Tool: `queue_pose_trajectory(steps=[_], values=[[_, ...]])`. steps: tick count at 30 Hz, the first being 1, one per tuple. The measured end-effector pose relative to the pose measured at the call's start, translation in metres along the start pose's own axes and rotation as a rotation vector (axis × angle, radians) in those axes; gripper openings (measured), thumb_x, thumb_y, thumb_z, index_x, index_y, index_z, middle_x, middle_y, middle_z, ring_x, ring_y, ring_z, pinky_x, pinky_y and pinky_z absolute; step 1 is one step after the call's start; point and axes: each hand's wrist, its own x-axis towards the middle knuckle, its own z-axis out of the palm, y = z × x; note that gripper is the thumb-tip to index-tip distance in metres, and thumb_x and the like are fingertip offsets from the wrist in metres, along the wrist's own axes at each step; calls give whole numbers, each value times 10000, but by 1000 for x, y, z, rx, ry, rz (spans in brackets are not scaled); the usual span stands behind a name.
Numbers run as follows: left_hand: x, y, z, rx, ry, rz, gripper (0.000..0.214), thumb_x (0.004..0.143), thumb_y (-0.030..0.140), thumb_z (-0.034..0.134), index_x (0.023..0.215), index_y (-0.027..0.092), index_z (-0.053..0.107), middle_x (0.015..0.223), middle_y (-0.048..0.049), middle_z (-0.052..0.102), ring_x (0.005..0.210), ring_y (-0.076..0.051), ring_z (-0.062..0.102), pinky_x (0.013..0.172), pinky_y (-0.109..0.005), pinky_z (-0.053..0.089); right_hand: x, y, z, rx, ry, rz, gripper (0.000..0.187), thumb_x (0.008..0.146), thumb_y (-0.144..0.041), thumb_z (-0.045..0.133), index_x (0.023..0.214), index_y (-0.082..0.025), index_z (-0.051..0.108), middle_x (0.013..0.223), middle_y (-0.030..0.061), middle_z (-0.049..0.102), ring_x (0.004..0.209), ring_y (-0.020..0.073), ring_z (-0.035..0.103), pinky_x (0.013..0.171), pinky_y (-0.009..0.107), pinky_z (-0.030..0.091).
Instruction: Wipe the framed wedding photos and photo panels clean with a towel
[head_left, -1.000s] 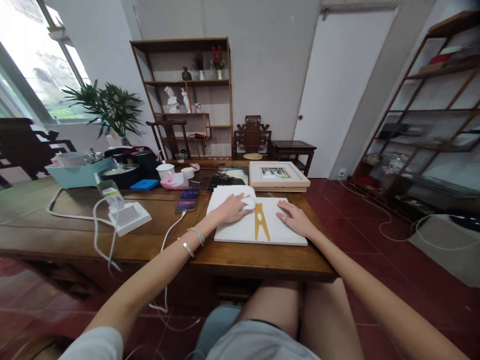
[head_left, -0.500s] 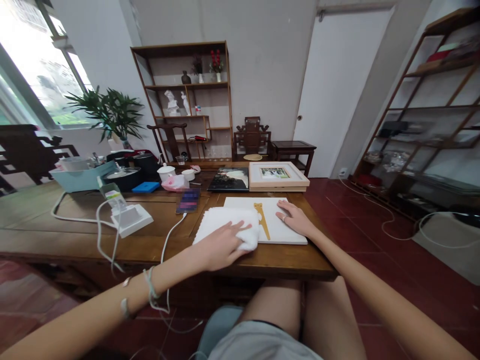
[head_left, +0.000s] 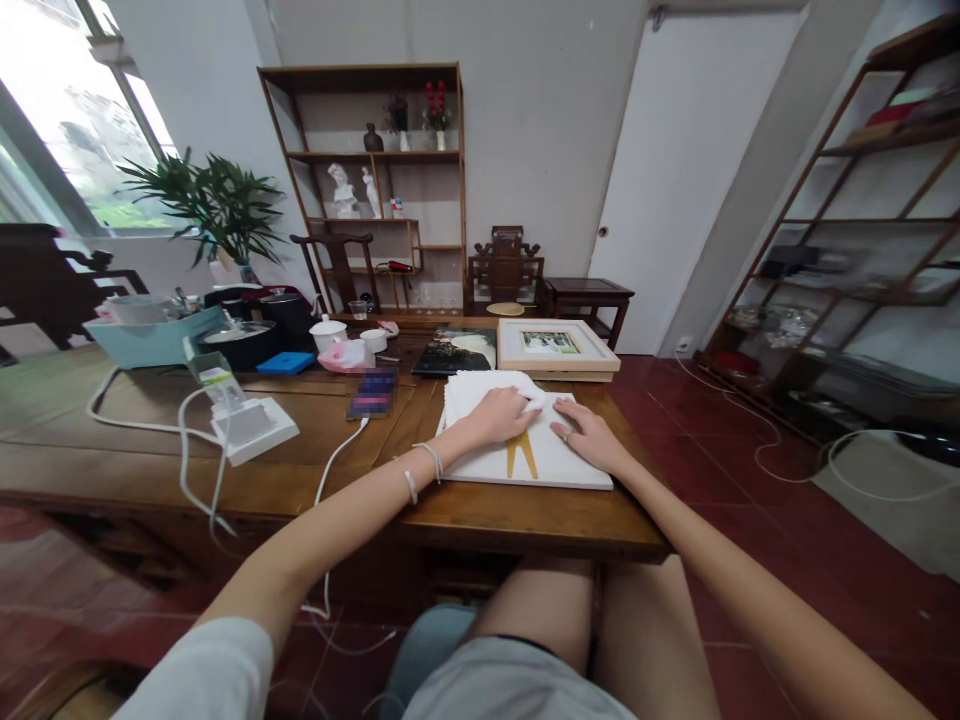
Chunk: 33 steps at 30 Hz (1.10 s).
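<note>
My left hand [head_left: 501,412] presses a bunched white cloth [head_left: 466,392] onto a flat white board [head_left: 574,472], its fingers curled on the cloth. Two slanting golden legs of a shape on the board [head_left: 531,458] show below that hand; the shape's upper part is hidden by hand and cloth. On the board's right side my right hand [head_left: 589,436] lies flat with its fingers stretched out, holding nothing.
Behind the board lie a framed picture [head_left: 600,345] and a dark picture panel [head_left: 454,352]. Leftward on the wooden table [head_left: 405,500] are a phone [head_left: 371,393] on a white cable, a blue box [head_left: 286,363] and a white power strip [head_left: 262,432].
My left hand has moved the cloth up and away from me, toward the board's far side, uncovering the board's near-left part. My right hand stays on the board.
</note>
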Motion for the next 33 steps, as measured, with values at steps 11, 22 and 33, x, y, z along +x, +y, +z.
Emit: queue_pose_trajectory(steps=[11, 22, 33], values=[[-73, 58, -20, 147, -10, 341, 335, 874, 350, 407, 883, 143, 670, 1296, -142, 466, 1187, -314, 412, 960, -478, 315, 2, 6, 0, -37, -40, -52, 531, 673, -117, 469, 1199, -108, 544, 1337, 115, 475, 1281, 247, 374, 1084, 389, 268], [-31, 30, -15, 54, -66, 182, 395, 913, 412, 335, 946, 154, 632, 1195, -133, 551, 1089, -275, 513, 914, -411, 372, 2, 8, 2, -20, -10, -50, 456, 755, -239, 485, 1188, -113, 554, 1317, 135, 494, 1266, 252, 396, 1068, 418, 280], [18, 1, 2, 72, -96, 139, 426, 917, 388, 313, 918, 107, 633, 1006, -153, 614, 928, -260, 578, 822, -382, 426, 3, 10, 3, 4, 3, -37, 387, 822, -223, 422, 1173, -165, 574, 1312, 93, 508, 1268, 231, 395, 1071, 421, 271]])
